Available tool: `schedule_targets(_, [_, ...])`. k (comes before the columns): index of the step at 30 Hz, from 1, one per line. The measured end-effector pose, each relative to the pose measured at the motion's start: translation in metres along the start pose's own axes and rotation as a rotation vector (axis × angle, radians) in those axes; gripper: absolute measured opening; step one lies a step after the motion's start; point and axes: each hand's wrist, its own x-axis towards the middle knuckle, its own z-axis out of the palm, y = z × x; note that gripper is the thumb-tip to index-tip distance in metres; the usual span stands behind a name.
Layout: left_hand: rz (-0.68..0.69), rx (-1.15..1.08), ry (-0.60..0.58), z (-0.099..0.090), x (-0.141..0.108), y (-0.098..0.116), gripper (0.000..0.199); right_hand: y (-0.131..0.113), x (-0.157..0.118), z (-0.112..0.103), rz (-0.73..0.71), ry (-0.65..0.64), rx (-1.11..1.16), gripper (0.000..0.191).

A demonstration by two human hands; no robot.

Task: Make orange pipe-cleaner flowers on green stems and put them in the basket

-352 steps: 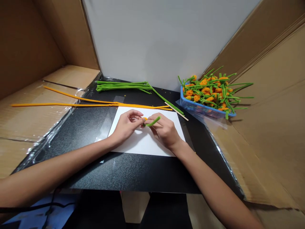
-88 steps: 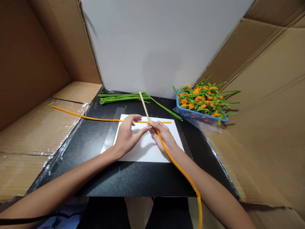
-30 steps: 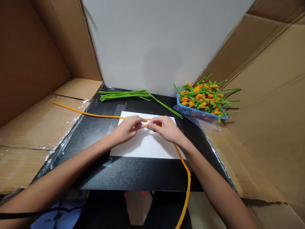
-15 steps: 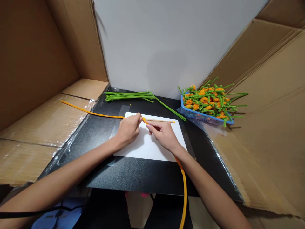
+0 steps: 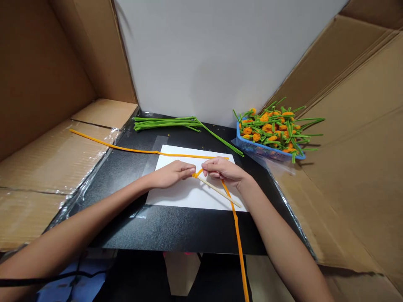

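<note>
My left hand (image 5: 174, 173) is closed in a pinch on one end of a thin wooden stick (image 5: 217, 190), where a bit of orange pipe cleaner is wound round it. The stick slants down to the right above the white paper (image 5: 176, 197). My right hand (image 5: 225, 170) pinches the orange pipe cleaner (image 5: 239, 243) just beside the stick. A short length spans the gap between my hands, and the long tail runs under the stick and over the table's front edge. A second orange pipe cleaner (image 5: 135, 150) lies across the paper's far side and out to the left.
Green pipe cleaners (image 5: 163, 123) lie bunched at the back of the black table (image 5: 151, 230), one angled to the right. At the back right stands a blue basket (image 5: 267, 151) heaped with orange and green pipe-cleaner pieces. Cardboard walls (image 5: 355, 138) flank both sides, with a white panel (image 5: 220, 54) behind.
The stick has swung from nearly level to sloping down toward me on the right. Both hands have come slightly nearer, uncovering the orange pipe cleaner lying behind them. The view has shifted a little.
</note>
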Motion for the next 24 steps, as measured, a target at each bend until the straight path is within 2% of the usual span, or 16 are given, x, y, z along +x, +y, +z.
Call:
schedule_targets(3, [0.020,0.552,0.148,0.001,-0.002,0.000,0.020,-0.013,-0.008,0.006,-0.070,0.111,-0.062,0.043])
schedule_targets(5, [-0.034,0.735,0.302,0.004,-0.003,-0.001,0.016,-0.019,-0.012,0.017,-0.135,0.165,-0.161,0.038])
schedule_targets(8, [-0.104,0.699,0.553,0.009,-0.002,-0.002,0.026,-0.018,-0.011,0.035,-0.167,0.209,-0.288,0.030])
schedule_targets(11, [-0.104,0.371,0.671,0.014,0.002,-0.003,0.035,-0.007,-0.003,0.044,-0.149,0.194,-0.255,0.032])
schedule_targets(14, [-0.099,-0.145,0.593,0.018,0.006,-0.006,0.041,0.006,0.006,0.038,-0.039,0.112,-0.082,0.043])
schedule_targets(16, [-0.107,-0.404,0.434,0.018,0.006,-0.007,0.043,0.009,0.009,0.027,0.028,0.061,0.061,0.043])
schedule_targets(17, [-0.104,-0.455,0.323,0.017,0.005,-0.007,0.044,0.009,0.008,0.019,0.038,0.044,0.126,0.042])
schedule_targets(19, [-0.058,-0.371,0.102,0.014,0.003,-0.005,0.045,0.003,0.004,0.005,0.037,0.008,0.196,0.040])
schedule_targets(20, [-0.022,-0.251,0.027,0.012,0.001,-0.004,0.044,-0.002,0.001,0.000,0.033,-0.008,0.203,0.041])
schedule_targets(21, [0.008,-0.103,0.008,0.011,0.000,-0.002,0.042,-0.008,-0.004,-0.003,0.019,-0.020,0.192,0.040])
schedule_targets(22, [0.022,0.052,0.047,0.010,-0.001,-0.001,0.040,-0.014,-0.010,-0.003,-0.008,-0.013,0.160,0.038])
schedule_targets(24, [-0.004,0.299,0.268,0.010,-0.002,0.002,0.034,-0.027,-0.022,0.003,-0.081,0.041,0.025,0.034])
